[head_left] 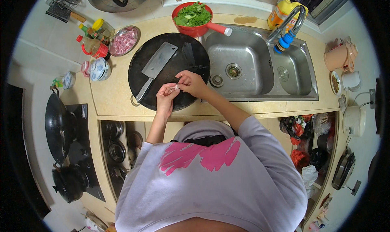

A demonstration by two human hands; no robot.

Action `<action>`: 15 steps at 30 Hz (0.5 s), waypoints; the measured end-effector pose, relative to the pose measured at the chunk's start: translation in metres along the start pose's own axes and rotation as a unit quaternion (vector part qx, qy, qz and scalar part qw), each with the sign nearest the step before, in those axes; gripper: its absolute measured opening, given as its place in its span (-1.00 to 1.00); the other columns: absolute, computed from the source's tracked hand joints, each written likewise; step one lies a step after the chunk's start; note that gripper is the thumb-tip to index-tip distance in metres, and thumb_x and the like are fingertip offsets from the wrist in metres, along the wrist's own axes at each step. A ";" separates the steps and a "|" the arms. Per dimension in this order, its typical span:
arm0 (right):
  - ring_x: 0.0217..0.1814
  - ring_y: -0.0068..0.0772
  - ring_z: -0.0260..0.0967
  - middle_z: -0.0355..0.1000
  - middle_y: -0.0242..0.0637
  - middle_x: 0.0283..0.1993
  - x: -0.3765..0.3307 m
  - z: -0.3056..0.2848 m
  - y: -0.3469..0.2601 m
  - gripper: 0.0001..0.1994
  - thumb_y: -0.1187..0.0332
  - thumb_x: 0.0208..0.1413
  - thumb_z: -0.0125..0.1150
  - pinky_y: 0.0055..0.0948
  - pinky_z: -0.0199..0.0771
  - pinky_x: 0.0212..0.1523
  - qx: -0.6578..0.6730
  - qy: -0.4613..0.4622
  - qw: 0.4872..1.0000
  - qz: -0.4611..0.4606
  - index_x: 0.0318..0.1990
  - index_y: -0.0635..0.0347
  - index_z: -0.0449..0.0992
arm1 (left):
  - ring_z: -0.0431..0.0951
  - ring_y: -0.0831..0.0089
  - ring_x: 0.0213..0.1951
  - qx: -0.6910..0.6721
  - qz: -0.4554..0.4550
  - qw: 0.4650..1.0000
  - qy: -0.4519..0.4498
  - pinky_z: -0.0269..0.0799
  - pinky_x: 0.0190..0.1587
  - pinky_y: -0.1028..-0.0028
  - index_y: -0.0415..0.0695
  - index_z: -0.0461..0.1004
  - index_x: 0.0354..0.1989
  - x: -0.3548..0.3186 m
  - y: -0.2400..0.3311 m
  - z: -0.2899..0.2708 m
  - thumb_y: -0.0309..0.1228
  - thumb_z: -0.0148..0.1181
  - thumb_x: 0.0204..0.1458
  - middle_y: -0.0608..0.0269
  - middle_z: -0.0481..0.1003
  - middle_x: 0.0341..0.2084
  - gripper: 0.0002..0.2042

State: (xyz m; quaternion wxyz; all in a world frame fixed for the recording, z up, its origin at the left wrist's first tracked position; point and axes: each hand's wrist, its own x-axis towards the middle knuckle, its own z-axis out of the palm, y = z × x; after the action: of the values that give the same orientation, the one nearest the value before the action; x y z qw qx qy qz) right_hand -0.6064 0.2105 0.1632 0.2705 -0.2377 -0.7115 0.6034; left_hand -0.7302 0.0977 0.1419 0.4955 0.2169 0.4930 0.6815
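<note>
Lilac shirt (211, 183) nearest. Round dark board (191, 57) on counter; cleaver (156, 65) lies flat on it, long axis diagonal, blade up-right, handle down-left. Over the board's near edge, left hand (164, 98) and right hand (191, 82) pinch one small pale clove (175, 87); its axis unclear. Risk: clove slips, drops toward sink (243, 65).

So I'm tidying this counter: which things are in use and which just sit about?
In use: left hand, right hand, small pale piece, round dark board, cleaver.
Sitting about: red pot of greens, bowl of meat, sink.
</note>
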 end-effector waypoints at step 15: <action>-0.52 -0.44 0.41 0.44 -0.23 -0.51 0.000 -0.008 0.004 -0.83 0.38 -0.09 0.22 -0.50 0.39 -0.46 -0.126 0.077 0.989 -0.035 -0.34 0.26 0.47 | 0.52 0.49 -0.25 0.340 0.051 0.939 -0.006 0.41 -0.17 0.56 -0.24 0.46 -0.26 0.004 0.006 0.009 -0.60 0.18 -0.06 0.23 0.51 -0.26 -0.84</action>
State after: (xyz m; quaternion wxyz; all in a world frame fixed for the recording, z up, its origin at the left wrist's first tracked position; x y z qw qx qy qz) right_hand -0.6009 0.2170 0.1606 0.3130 -0.2907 -0.7665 0.4796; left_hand -0.7277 0.1053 0.1498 0.3596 0.4013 0.6806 0.4964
